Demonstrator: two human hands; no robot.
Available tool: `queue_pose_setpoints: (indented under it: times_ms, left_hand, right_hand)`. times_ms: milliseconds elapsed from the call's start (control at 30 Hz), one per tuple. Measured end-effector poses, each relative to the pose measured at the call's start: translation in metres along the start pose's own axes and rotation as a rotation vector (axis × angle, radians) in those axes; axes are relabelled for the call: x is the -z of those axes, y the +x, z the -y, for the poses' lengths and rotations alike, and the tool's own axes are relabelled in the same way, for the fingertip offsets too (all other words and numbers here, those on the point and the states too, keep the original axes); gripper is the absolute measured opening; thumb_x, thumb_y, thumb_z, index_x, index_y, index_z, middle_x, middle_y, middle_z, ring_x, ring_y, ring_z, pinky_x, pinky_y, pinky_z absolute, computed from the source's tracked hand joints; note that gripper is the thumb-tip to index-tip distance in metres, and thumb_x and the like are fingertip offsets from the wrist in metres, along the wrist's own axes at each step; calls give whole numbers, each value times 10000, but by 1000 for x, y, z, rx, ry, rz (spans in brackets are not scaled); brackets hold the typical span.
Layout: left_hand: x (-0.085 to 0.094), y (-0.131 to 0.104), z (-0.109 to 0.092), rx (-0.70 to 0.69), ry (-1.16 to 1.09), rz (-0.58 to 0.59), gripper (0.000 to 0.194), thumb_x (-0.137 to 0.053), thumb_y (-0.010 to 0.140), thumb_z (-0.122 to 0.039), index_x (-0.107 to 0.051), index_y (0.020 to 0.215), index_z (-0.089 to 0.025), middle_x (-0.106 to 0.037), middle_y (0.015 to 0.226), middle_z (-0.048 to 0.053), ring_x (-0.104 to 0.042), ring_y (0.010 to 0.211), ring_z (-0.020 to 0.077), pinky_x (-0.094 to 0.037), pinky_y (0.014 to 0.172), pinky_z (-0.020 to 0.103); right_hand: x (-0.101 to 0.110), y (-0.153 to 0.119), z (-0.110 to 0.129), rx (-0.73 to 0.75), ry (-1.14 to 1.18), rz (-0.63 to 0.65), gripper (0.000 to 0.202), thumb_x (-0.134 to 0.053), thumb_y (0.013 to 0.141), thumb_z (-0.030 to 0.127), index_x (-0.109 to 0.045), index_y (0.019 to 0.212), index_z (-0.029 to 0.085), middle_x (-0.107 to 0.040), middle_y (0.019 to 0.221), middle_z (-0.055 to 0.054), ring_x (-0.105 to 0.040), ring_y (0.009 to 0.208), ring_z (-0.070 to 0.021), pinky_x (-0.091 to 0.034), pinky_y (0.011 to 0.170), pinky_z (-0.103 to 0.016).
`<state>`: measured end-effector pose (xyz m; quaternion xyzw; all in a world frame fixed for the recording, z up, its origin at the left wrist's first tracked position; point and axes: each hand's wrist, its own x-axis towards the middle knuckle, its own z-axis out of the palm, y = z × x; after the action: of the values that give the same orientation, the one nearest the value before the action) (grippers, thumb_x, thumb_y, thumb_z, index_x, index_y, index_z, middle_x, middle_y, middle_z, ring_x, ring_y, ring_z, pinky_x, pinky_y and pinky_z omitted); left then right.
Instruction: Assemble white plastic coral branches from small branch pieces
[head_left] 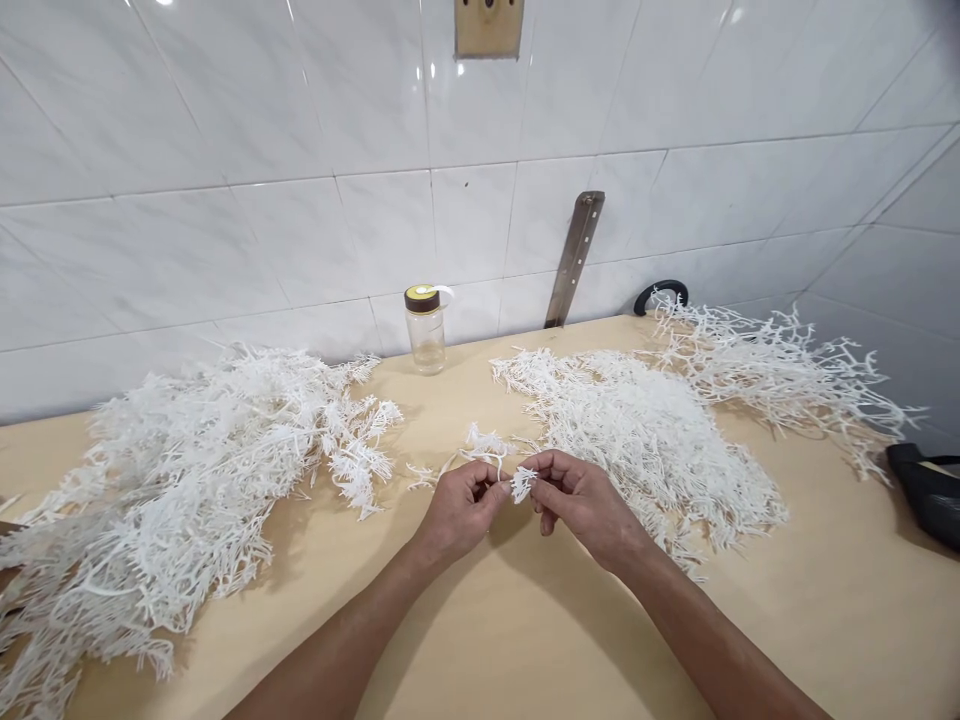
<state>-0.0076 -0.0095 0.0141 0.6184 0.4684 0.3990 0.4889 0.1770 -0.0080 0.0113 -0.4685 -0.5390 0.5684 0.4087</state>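
Between my two hands is a small white branched plastic sprig (523, 484) with fine tips. My left hand (461, 510) pinches it at its left side, thumb against forefinger, and a thin white stem curves up behind those fingers. My right hand (581, 500) is closed at the sprig's right side, with thumb and forefinger on its tips. A few loose white pieces (484, 440) lie on the table just beyond my left hand. Close to my right hand spreads a flat heap of small white sprigs (637, 420).
A large pile of white branched pieces (217, 470) covers the table's left side. Longer bare white branches (780, 365) lie at the back right. A clear bottle (426, 335) stands near the tiled wall, where a metal strip (574, 260) leans. A black object (926, 495) sits at the right edge.
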Motion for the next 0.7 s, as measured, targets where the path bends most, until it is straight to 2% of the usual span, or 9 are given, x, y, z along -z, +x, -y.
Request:
queue_pose_setpoints:
  times_ms: [133, 267, 467, 700]
  left_hand:
    - [1, 0, -2, 66, -135, 82, 249, -614, 822, -408, -600, 784, -162, -506, 646, -22, -407, 547, 87, -334, 521, 216]
    - [2, 1, -2, 80, -177, 106, 241, -635, 805, -385, -618, 852, -149, -531, 674, -8, -439, 593, 98, -345, 551, 218]
    - [0, 1, -4, 105, -123, 63, 211, -631, 773, -346, -648, 774, -136, -535, 643, -2, -457, 621, 112, -357, 595, 233]
    - [-2, 0, -9, 145, -75, 62, 252, -615, 755, -367, -566, 620, -159, -505, 587, -14, -435, 581, 108, -335, 565, 234]
  right_hand:
    - [0, -1, 0, 8, 3, 28, 178, -639, 824, 305, -640, 950, 178, -573, 666, 31, -546, 552, -105, -504, 487, -239]
    - [-1, -1, 1, 12, -14, 52, 178, -634, 822, 306, -625, 946, 177, -598, 696, 16, -551, 586, -115, -523, 491, -245]
    - [-3, -3, 3, 3, -163, -13, 225, -644, 787, 300, -633, 981, 187, -638, 723, 0, -580, 619, -135, -527, 468, -236]
    - [2, -6, -1, 149, -349, -88, 216, -599, 841, 313, -647, 1030, 219, -694, 838, -32, -623, 617, -144, -561, 492, -259]
